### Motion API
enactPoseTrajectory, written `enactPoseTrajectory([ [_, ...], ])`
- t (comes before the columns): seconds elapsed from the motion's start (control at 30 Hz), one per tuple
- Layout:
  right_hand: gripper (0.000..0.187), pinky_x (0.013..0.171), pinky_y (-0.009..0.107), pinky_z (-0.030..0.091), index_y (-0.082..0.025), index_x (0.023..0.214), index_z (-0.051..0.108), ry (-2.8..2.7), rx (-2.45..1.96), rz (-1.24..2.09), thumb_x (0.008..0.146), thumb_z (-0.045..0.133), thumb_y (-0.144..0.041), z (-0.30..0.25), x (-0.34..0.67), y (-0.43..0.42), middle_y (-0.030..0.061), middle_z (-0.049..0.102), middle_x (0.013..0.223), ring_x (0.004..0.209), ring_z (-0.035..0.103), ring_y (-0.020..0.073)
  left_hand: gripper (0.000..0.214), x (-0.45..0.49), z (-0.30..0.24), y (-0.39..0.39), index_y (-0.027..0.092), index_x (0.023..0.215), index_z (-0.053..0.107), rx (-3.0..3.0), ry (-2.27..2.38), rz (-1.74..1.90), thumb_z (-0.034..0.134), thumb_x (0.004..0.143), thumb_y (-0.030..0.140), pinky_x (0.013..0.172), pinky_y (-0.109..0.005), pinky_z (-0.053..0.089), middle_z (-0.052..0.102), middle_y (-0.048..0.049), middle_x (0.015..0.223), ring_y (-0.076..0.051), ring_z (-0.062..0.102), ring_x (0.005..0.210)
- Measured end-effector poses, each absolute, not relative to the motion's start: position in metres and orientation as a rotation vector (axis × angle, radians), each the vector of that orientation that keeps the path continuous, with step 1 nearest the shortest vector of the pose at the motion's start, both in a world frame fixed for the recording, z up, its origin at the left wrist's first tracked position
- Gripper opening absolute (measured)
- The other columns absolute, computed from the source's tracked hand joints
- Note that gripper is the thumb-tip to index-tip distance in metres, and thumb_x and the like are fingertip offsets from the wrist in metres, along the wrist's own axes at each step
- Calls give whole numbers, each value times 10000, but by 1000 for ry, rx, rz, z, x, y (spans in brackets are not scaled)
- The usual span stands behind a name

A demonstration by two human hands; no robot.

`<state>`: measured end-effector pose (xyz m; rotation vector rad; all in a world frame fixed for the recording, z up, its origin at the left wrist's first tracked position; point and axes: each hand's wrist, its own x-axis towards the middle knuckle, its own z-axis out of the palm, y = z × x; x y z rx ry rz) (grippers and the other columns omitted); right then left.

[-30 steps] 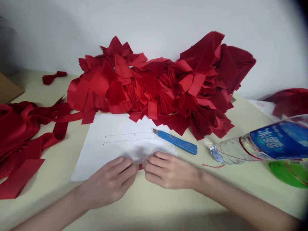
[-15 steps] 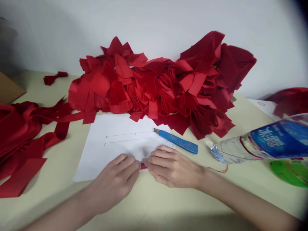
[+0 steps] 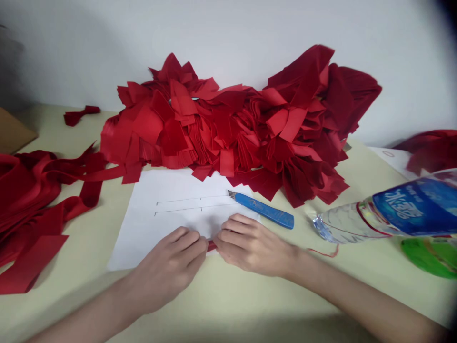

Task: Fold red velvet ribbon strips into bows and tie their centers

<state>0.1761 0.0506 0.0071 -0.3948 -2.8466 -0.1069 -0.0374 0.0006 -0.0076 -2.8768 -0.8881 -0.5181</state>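
Observation:
My left hand (image 3: 167, 269) and my right hand (image 3: 252, 245) meet fingertip to fingertip at the near edge of a white sheet of paper (image 3: 167, 209) with two ruled lines on it. Both hands are curled and pinch a small red strip (image 3: 211, 246), of which only a sliver shows between them. A blue utility knife (image 3: 264, 209) lies just beyond my right hand, blade end on the paper. A big heap of cut red ribbon pieces (image 3: 243, 126) sits behind the paper.
Long red ribbon (image 3: 39, 190) is bunched at the left. A plastic water bottle (image 3: 389, 212) lies on its side at the right over a green lid (image 3: 428, 257). More red fabric (image 3: 428, 150) sits far right. A wall stands close behind the beige table (image 3: 228, 305).
Both hands have edged slightly forward and closer together on the red strip, and a bit more of it shows between the fingertips. Nothing else has moved.

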Motion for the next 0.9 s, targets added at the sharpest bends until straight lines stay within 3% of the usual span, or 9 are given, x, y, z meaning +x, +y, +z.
enactPoseTrajectory([
  [0.17, 256, 672, 300, 390, -134, 703, 611, -2796, -486, -66, 891, 438, -129, 1, 171, 50, 30, 574, 680, 702, 480, 153, 159, -35, -9, 2, 147, 760, 586, -2857, -958, -550, 485, 872, 98, 666, -369, 381, 608, -48, 813, -203, 507, 778],
  [0.33, 233, 694, 302, 392, -131, 768, 632, -2783, -574, 59, 894, 439, -168, 5, 170, 49, 39, 593, 704, 711, 489, 156, 209, -31, -10, 4, 153, 749, 584, -2892, -1105, -574, 464, 833, 4, 646, -359, 368, 578, -32, 731, -201, 503, 752],
  [0.47, 203, 737, 301, 397, -141, 818, 623, -2813, -662, 168, 891, 486, -270, 11, 169, 51, 46, 602, 767, 760, 513, 159, 222, -29, -9, 8, 160, 756, 598, -2910, -1186, -637, 448, 845, 23, 651, -353, 373, 593, -29, 725, -192, 509, 737],
  [0.7, 232, 687, 312, 380, -138, 709, 558, -2980, -569, -149, 900, 458, -225, 23, 159, 56, 45, 566, 713, 715, 501, 178, 186, -26, 6, 13, 163, 719, 624, -2932, -1455, -635, 486, 841, 132, 663, -362, 395, 599, -23, 671, -181, 517, 688],
  [0.9, 185, 762, 320, 384, -147, 738, 555, -3057, -441, -201, 891, 450, -139, 48, 159, 57, 37, 576, 752, 722, 493, 165, 217, -21, 34, 24, 197, 620, 649, -3068, -1569, -627, 540, 803, 155, 716, -352, 421, 619, -10, 659, -172, 534, 701],
])
